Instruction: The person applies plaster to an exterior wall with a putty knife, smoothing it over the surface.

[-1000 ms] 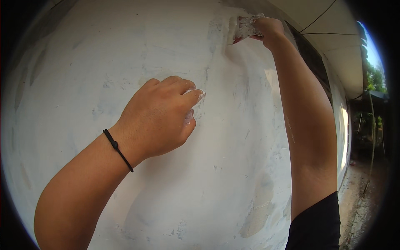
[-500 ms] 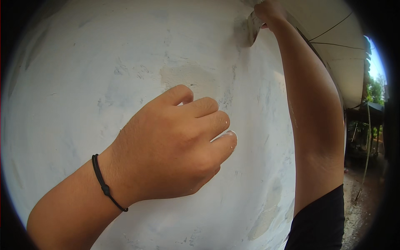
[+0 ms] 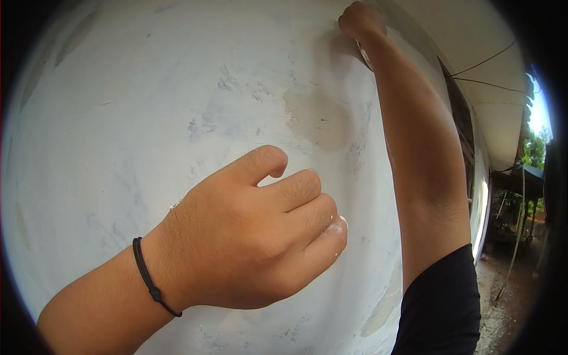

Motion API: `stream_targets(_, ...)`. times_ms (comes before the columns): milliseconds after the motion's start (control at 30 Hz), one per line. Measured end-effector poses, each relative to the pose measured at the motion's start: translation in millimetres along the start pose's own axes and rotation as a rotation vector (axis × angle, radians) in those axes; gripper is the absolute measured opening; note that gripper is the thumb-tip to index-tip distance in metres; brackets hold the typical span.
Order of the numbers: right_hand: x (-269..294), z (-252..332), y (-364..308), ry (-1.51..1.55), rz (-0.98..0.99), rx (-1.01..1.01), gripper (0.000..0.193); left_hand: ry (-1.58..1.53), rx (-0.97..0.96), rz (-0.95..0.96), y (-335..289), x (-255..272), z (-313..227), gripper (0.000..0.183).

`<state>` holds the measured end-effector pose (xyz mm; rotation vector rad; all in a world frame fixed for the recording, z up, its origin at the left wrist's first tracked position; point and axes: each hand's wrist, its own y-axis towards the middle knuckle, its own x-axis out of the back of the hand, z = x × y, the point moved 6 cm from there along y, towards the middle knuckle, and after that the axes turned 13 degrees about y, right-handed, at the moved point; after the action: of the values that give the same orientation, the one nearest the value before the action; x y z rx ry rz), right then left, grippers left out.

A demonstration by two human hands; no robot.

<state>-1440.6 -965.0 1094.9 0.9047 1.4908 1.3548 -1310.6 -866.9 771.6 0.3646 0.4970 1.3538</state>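
Observation:
Up high on the pale wall, my right hand is closed round a putty knife. Only a whitish edge of its blade shows beside my wrist; the handle is hidden. Lower and nearer, my left hand is curled with its back toward me, and what its fingers hold, if anything, is out of sight. White paste clings to the little finger. A black cord bracelet circles that wrist. Between the hands, a beige-grey patch marks the wall, with grey scuffs around it.
A pale overhang with thin dark wires runs along the upper right. Beyond my right arm is a dark opening in the wall. Farther off stand a shaded shelter, a thin leaning pole and bare ground.
My right hand has shifted left in view and turned, so the blade is now mostly hidden. My left hand sits slightly lower. The wall patch appears farther right as the view shifts.

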Motion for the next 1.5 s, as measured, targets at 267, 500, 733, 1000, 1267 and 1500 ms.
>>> stream_targets(267,50.2,-27.8,-2.7,0.426,0.045,-0.261,0.025,-0.018,0.016,-0.059,10.8,-10.6,-4.5,0.016)
stream_targets(500,59.0,-158.4,10.0,1.023,-0.173,-0.500,0.022,-0.041,-0.004,-0.106,31.0,-16.8,-17.1,0.018)
stream_targets(733,6.1,-211.1,24.5,0.842,-0.076,-0.388,0.025,-0.031,-0.027,-0.080,26.7,-3.2,-8.2,0.018)
stream_targets(1000,-14.0,-141.0,-11.3,0.867,0.062,-0.648,0.037,0.009,-0.027,0.040,20.1,-8.1,-2.0,0.015)
stream_targets(1267,-6.9,-167.6,7.3,0.293,0.036,-0.433,0.050,-0.007,-0.050,0.024,44.7,-30.2,-13.4,0.017)
stream_targets(1500,20.8,-181.4,-20.4,0.323,0.000,-0.445,0.039,-0.020,-0.053,-0.020,47.6,-31.9,-24.3,0.017)
